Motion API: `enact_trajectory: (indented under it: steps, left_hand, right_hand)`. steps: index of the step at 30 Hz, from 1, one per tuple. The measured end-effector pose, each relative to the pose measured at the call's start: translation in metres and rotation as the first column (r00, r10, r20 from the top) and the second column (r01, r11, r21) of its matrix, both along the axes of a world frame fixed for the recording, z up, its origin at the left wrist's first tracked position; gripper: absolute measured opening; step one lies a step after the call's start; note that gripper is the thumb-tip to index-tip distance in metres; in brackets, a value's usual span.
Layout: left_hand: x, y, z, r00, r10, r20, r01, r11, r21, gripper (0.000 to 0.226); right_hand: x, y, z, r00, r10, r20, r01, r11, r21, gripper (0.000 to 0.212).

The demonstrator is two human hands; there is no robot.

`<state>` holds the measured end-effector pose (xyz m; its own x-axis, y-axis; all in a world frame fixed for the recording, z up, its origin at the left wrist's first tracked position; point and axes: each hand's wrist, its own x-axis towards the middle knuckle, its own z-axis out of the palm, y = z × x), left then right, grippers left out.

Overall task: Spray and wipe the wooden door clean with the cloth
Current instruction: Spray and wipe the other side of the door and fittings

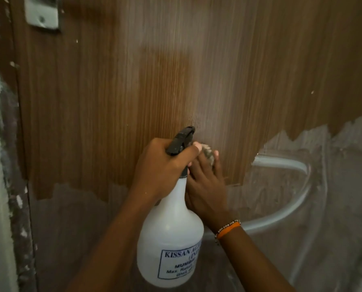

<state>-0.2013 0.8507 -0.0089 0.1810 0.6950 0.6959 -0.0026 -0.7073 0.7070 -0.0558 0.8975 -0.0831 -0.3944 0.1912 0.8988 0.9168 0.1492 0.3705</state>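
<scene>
- The wooden door [104,91] fills your view, its grain running from twelve to six o'clock. A torn protective film [302,186] covers the lower part, from four round to eight o'clock.
- Your spray bottle [171,234] stands nearly upright at six o'clock, long axis vertical and tipped slightly toward one o'clock. Its black nozzle [186,133] points at the door, close to the fine droplets just above it, likely so that the mist lands where you will wipe.
- Your left hand [161,167] is clamped round the bottle's neck and trigger.
- Your right hand [207,182], just toward three o'clock of the nozzle, presses against the door.
- Its fingers pinch a small wadded cloth [208,153], kept ready beside the wet patch.
</scene>
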Motion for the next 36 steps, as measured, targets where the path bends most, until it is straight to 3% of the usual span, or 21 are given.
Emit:
enact_trajectory:
  steps: [1,3,5,8,11,13,16,19,22,25,27,29,32,36]
  left_hand:
    - [-0.001,0.000,-0.001,1.000,-0.004,-0.001,0.004,1.000,0.000,0.042]
    - [-0.003,0.002,-0.001,1.000,-0.011,-0.009,0.011,1.000,-0.002,0.041]
    - [-0.005,0.004,-0.002,0.999,-0.025,-0.037,0.025,1.000,-0.005,0.038]
    - [-0.007,0.006,-0.004,0.997,-0.061,-0.055,0.060,0.998,-0.020,0.037]
    - [-0.011,0.006,-0.004,0.996,-0.084,-0.034,0.083,0.996,-0.034,0.039]
    - [-0.017,0.006,-0.003,0.994,-0.111,0.022,0.112,0.993,-0.047,0.033]
    - [-0.032,0.005,-0.001,0.987,-0.128,0.095,0.134,0.989,-0.060,0.024]
    - [-0.049,0.006,-0.001,0.981,-0.122,0.153,0.130,0.990,-0.047,0.025]
    - [-0.061,0.006,0.000,0.983,-0.111,0.146,0.118,0.992,-0.041,0.027]
    - [-0.062,0.007,-0.004,0.989,-0.085,0.125,0.093,0.994,-0.060,0.026]
    - [-0.059,0.004,-0.008,0.990,-0.095,0.105,0.102,0.993,-0.065,0.027]
    - [-0.052,0.002,-0.012,0.990,-0.112,0.090,0.120,0.989,-0.087,0.027]
    - [-0.035,0.002,-0.014,0.990,-0.124,0.066,0.131,0.984,-0.118,0.028]
    - [-0.012,0.000,-0.018,0.995,-0.093,0.034,0.096,0.987,-0.126,0.029]
  right_hand:
    - [0.008,-0.002,0.000,0.995,-0.006,0.098,0.006,1.000,-0.003,0.057]
    - [0.028,-0.006,0.009,0.996,-0.028,0.090,0.027,0.999,0.018,0.057]
    - [0.053,-0.013,0.018,0.984,-0.049,-0.172,0.055,0.998,0.031,0.066]
    - [0.082,-0.021,0.024,0.798,-0.010,-0.603,0.052,0.997,0.053,0.064]
    - [0.068,-0.017,0.035,0.619,0.087,-0.781,0.020,0.992,0.127,0.065]
    - [0.043,-0.013,0.054,0.584,0.158,-0.796,-0.031,0.984,0.173,0.065]
    - [0.004,-0.007,0.086,0.771,0.186,-0.609,-0.131,0.982,0.133,0.059]
    - [-0.034,-0.001,0.091,0.949,0.165,-0.269,-0.169,0.986,0.007,0.064]
    - [-0.050,0.001,0.055,0.982,0.163,0.100,-0.154,0.984,-0.091,0.048]
    - [-0.019,-0.004,0.027,0.972,0.106,0.209,-0.086,0.991,-0.101,0.051]
    - [0.015,-0.009,0.026,0.992,0.063,0.107,-0.061,0.998,-0.024,0.058]
    - [0.052,-0.012,0.033,0.986,0.075,-0.148,-0.065,0.995,0.072,0.062]
    - [0.099,-0.018,0.040,0.857,0.095,-0.506,-0.045,0.993,0.111,0.062]
    - [0.103,-0.016,0.033,0.698,0.096,-0.709,0.005,0.990,0.139,0.065]
